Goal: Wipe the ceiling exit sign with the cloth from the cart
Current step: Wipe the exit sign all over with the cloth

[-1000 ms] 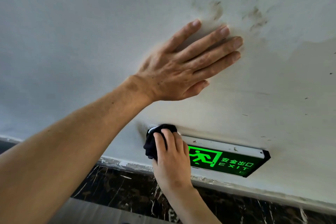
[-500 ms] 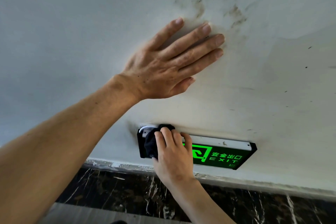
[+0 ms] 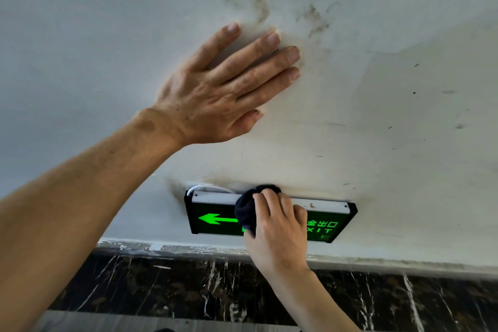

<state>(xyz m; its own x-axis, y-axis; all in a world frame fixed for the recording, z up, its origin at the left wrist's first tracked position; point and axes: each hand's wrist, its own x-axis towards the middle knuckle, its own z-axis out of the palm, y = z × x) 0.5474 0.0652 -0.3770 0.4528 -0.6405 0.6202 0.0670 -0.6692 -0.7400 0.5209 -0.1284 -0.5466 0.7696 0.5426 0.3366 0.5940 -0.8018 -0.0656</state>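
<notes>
The right hand (image 3: 277, 226) has its grip closed around a bunched dark cloth (image 3: 249, 209), fingers curled over the top of it, pressing it against the face of the exit sign (image 3: 213, 219) near the sign's middle. The left hand (image 3: 223, 86) holds nothing: its fingers are spread slightly apart and laid flat, palm against the ceiling (image 3: 390, 116), well apart from the sign.

The cloth and right hand hide the sign's middle, so only the green arrow at its left end and part of the lettering at its right end show. A white cable (image 3: 199, 188) curves out at the sign's upper left corner.

Both forearms reach upward from the bottom edge of the view, the left one from the lower left. Dark smudges (image 3: 312, 16) mark the ceiling beyond the left fingertips. Below the sign runs a dark marbled wall (image 3: 188, 286).
</notes>
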